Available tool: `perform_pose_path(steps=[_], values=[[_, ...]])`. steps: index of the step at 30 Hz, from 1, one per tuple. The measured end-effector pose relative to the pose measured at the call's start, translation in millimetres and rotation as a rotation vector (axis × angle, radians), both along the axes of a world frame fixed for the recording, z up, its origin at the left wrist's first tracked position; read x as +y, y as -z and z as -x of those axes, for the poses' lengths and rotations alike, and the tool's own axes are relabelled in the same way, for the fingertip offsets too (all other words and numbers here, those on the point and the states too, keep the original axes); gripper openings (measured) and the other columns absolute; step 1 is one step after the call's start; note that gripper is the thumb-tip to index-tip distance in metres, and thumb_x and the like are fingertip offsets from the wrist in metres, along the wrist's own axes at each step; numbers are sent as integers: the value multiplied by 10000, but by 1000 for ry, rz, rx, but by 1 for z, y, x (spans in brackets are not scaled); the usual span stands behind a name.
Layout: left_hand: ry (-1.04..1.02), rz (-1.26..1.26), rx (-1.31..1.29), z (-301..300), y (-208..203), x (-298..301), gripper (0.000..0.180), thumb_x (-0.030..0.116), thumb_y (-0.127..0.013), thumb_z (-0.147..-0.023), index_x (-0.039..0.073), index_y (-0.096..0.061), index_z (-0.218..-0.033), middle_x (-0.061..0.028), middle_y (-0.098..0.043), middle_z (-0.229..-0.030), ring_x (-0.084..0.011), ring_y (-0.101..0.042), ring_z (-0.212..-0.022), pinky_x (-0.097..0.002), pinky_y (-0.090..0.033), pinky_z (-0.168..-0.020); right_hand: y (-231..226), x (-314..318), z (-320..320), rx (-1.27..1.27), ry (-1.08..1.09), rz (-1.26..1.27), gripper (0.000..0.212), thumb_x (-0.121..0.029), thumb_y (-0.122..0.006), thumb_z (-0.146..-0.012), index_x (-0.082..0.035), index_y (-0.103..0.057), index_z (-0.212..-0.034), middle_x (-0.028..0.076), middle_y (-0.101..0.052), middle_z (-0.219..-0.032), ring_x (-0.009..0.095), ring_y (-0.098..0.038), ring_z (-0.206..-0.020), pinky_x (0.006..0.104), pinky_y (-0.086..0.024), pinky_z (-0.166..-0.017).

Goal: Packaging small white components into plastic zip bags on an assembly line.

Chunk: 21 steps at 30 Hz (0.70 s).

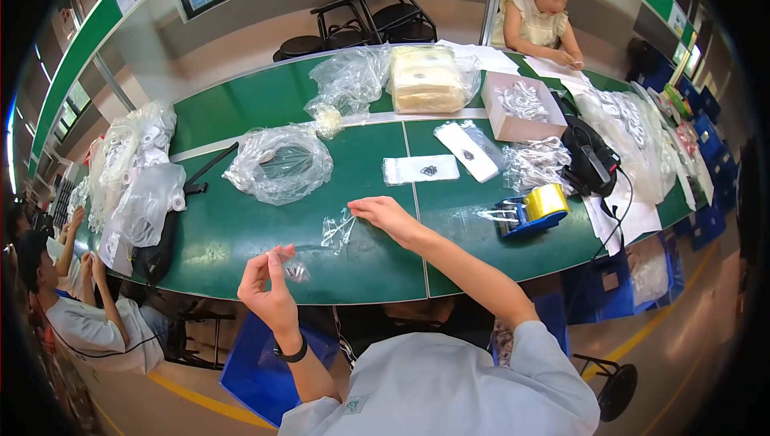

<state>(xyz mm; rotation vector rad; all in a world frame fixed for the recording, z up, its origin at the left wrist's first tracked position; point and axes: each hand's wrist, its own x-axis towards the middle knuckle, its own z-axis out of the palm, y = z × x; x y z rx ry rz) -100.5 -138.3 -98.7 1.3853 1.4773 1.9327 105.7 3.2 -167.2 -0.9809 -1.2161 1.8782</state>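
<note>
My left hand (271, 285) is near the table's front edge, thumb and fingertips pinched on a small clear plastic bag (297, 272) with a few small dark and silvery pieces in it. My right hand (387, 218) reaches in from the right, its fingertips pressed together at the upper corner of another clear plastic bag (337, 232). White streaks cross that second bag; I cannot tell whether they are glare or contents. To the right stands a blue tape dispenser (531, 219) with a roll of yellowish tape (546, 202).
Behind my hands lie a coiled clear bag (278, 165) and flat white packets (421, 170). An open box of white parts (523, 109), a stack of bagged sheets (429, 79) and a black bag (591, 155) stand farther back. Co-workers sit at left (104, 316) and far right (539, 19).
</note>
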Motion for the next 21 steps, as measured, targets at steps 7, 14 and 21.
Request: perform_pose_path(steps=[7, 14, 21], values=[[-6, 5, -5, 1, 0, 1, 169, 56, -557, -996, -96, -628, -977, -157, -710, -856, -227, -721, -850, -303, -542, -825, 1, 8, -9, 317, 209, 120, 352, -161, -525, -1007, 71, -578, -1266, 142, -570, -1340, 211, -508, -1299, 314, -387, -1117], [25, 20, -21, -6, -3, 4, 179, 67, -564, -995, -97, -634, -978, -187, -724, -891, -226, -722, -853, -301, -546, -827, -6, 18, -27, 744, 387, 265, 345, -62, -449, -976, 127, -474, -1264, 256, -527, -1315, 322, -544, -1256, 380, -458, -1104], [-25, -18, 12, -37, -10, 17, 147, 34, -591, -971, -99, -653, -969, -182, -726, -932, -226, -722, -915, -289, -557, -845, -58, -47, -12, 220, -92, -464, 294, -44, -560, -934, 1, -621, -1218, 134, -633, -1221, 265, -625, -1145, 336, -481, -1022]])
